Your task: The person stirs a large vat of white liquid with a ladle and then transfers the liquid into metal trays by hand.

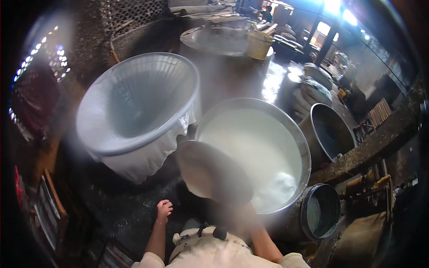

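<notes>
My left hand [164, 208] hangs with curled fingers, holding nothing I can see, below a cloth-lined funnel-shaped vessel [103, 138] with a pale rim. My right hand [247, 211], blurred and partly lost in haze, holds a round metal basin [213, 172], tilted over the near left rim of a wide steel tub [302, 147] of milky white liquid. A white patch of foam or splashing [279, 187] shows in that liquid at the lower right.
Steel drums [339, 143] and a smaller dark-rimmed pot [320, 210] stand right, by a ledge [371, 147]. Behind are a large vat [201, 44], a yellow bucket [259, 44], sacks [315, 91] and a distant person [267, 14]. A wooden frame [49, 210] stands left on the wet floor.
</notes>
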Motion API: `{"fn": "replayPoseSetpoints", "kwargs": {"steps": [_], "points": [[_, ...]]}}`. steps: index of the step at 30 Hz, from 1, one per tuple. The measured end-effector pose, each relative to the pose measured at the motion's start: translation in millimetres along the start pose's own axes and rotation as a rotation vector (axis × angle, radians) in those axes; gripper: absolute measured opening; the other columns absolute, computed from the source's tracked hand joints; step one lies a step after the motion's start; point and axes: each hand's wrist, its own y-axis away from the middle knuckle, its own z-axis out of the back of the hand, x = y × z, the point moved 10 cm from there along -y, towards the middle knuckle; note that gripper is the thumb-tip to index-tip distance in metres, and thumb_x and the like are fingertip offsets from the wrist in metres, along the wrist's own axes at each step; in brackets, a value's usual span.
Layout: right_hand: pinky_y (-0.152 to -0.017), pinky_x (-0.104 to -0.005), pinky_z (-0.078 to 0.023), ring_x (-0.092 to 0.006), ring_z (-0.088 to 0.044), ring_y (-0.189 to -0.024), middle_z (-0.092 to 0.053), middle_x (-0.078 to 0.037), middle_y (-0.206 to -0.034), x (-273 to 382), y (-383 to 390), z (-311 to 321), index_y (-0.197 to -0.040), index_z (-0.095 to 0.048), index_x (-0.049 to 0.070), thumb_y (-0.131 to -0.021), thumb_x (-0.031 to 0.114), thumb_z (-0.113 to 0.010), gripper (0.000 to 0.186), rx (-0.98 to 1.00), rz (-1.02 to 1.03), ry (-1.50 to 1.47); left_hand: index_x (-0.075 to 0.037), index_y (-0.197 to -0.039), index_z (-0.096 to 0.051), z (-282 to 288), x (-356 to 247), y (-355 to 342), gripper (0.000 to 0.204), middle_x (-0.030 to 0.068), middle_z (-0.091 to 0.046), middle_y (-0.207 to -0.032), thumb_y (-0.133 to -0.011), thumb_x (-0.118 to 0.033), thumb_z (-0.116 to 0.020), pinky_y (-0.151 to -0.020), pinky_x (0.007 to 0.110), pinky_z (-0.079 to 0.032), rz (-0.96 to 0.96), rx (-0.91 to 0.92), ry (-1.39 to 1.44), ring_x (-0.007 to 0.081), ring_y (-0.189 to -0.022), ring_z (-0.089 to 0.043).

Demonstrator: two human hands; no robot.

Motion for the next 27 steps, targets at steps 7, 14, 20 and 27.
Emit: {"fn": "replayPoseSetpoints", "kwargs": {"steps": [7,14,20,27], "points": [[-0.057,-0.0333,-0.05,-0.0233,-0.063,-0.059,-0.063,-0.017,-0.073,52,-45,-71,-0.128,-0.049,0.01,-0.063,0.005,-0.065,0.067,0.153,0.667,0.857,-0.012,-0.106,-0.055,125,81,102,0.026,0.0012,-0.064,-0.084,-0.081,-0.015,-0.059,-0.051,0.024,-0.042,0.092,-0.358,0.178,0.0114,-0.063,-0.059],[-0.062,-0.0412,-0.05,-0.0294,-0.063,-0.072,-0.066,-0.01,-0.083,36,-107,-161,-0.121,-0.055,0.028,-0.074,0.022,-0.062,0.048,0.485,0.882,1.928,-0.009,-0.102,-0.058,177,98,176,0.027,0.0038,-0.065,-0.088,-0.077,-0.015,-0.064,-0.059,0.028,-0.046,-0.011,-0.594,0.411,0.0137,-0.069,-0.061],[-0.064,-0.0472,-0.049,-0.0341,-0.062,-0.069,-0.065,-0.014,-0.076,-24,-127,-176,-0.095,-0.067,0.02,-0.077,0.035,-0.059,0.024,0.828,0.817,1.977,-0.01,-0.098,-0.06,217,170,211,0.023,0.0025,-0.064,-0.083,-0.076,-0.014,-0.068,-0.057,0.026,-0.045,-0.098,-0.759,0.636,0.012,-0.069,-0.061],[-0.062,-0.0447,-0.051,-0.0335,-0.063,-0.066,-0.067,-0.01,-0.077,-67,-203,-137,-0.096,-0.067,0.021,-0.069,0.045,-0.067,0.036,0.783,0.656,2.332,-0.008,-0.101,-0.062,290,210,185,0.023,0.0057,-0.065,-0.088,-0.08,-0.017,-0.068,-0.055,0.029,-0.05,0.018,-0.861,0.658,0.0154,-0.069,-0.063]]}}
